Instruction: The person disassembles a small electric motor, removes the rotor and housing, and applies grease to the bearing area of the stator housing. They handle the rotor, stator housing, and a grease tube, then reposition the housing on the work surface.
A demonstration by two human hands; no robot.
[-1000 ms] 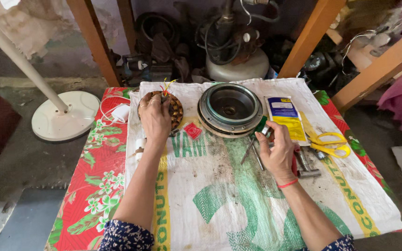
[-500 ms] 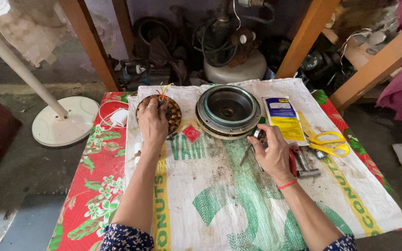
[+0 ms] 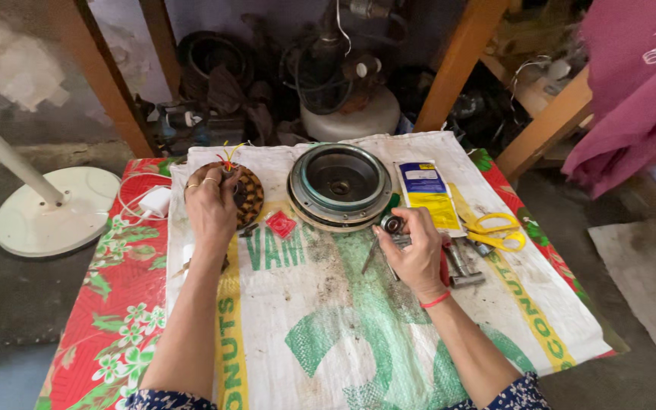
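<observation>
Your left hand [image 3: 210,205] lies fingers together on the brown wound coil [image 3: 248,196], half hiding it, while your right hand [image 3: 417,250] pinches a small dark metal ring [image 3: 393,225].

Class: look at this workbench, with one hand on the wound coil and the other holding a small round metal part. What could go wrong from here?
1. The small round part is pinched only at the right hand's fingertips; it could slip and roll off the sack.
2. The left hand presses on the copper coil; its thin wires might bend or snag.
3. Scissors and loose tools lie beside the right wrist, easily knocked.
</observation>
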